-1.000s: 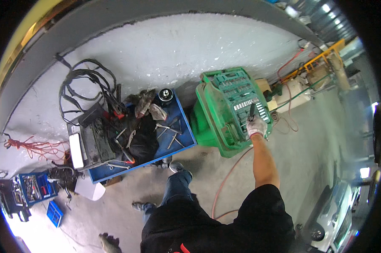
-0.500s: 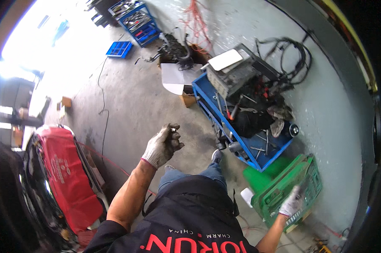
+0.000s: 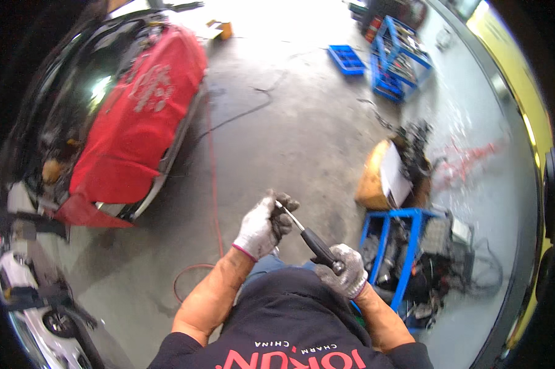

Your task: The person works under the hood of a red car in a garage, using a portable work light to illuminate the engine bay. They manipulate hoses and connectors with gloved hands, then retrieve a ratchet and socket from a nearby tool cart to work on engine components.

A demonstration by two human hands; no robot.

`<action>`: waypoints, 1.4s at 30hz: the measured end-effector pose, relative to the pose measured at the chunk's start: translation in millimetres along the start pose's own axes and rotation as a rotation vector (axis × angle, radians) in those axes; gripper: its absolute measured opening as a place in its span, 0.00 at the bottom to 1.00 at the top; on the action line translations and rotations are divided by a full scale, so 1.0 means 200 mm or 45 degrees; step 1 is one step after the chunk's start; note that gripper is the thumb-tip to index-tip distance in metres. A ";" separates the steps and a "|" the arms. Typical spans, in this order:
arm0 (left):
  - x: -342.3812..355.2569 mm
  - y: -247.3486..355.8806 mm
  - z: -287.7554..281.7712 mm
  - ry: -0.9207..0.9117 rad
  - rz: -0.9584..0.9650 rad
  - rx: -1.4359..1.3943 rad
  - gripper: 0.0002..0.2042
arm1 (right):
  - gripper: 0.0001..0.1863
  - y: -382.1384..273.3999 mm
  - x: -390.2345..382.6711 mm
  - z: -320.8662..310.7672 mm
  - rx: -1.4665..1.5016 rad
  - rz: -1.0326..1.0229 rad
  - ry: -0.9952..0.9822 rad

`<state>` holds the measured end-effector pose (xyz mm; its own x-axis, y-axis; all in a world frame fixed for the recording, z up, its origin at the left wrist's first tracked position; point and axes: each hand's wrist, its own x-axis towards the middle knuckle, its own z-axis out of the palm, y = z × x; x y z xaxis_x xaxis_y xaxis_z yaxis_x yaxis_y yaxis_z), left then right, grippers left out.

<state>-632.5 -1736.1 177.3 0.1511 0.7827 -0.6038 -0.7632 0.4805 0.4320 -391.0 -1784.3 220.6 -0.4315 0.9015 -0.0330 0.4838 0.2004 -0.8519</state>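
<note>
In front of my waist, both of my hands wear pale knit gloves with dirty fingers. My right hand (image 3: pixel 346 272) is closed around the rear of a black-handled driver (image 3: pixel 316 245), whose slim metal shaft slants up and left. At the shaft's far end, my left hand (image 3: pixel 264 224) pinches a small silver metal piece (image 3: pixel 279 204). The shaft's tip meets or nearly meets this piece; whether they are joined is too small to tell.
At left, a red cover (image 3: pixel 143 123) drapes over a dark car (image 3: pixel 74 80). A blue tool cart (image 3: pixel 406 252) stands close on my right, with a box of parts (image 3: pixel 376 175) beyond it. A red hose (image 3: pixel 213 184) runs along the floor; a blue tray (image 3: pixel 346 60) lies farther off.
My right hand has come from the green tool case to my left hand, now holding the driver. The view has turned left, toward the car. My left hand keeps the small metal piece.
</note>
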 end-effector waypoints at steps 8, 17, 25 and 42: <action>0.16 0.70 -0.41 0.335 0.431 -0.234 0.14 | 0.15 -0.17 0.94 0.42 0.452 0.295 -0.502; 0.51 1.48 -0.56 0.816 0.696 -0.350 0.16 | 0.13 -0.32 2.11 0.77 0.331 -0.102 -0.784; 0.52 2.29 -0.64 0.835 1.258 -0.471 0.17 | 0.13 -0.69 3.01 1.16 1.193 0.383 -1.281; 1.15 3.44 -0.90 0.872 1.099 0.117 0.13 | 0.20 -1.26 4.55 1.84 -0.667 -1.422 -0.557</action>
<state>-1236.7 -1297.0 215.0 -0.8112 0.4980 -0.3066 -0.3908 -0.0717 0.9177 -1186.3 -1155.8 213.6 -0.9522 -0.0256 0.3042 -0.0996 0.9680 -0.2302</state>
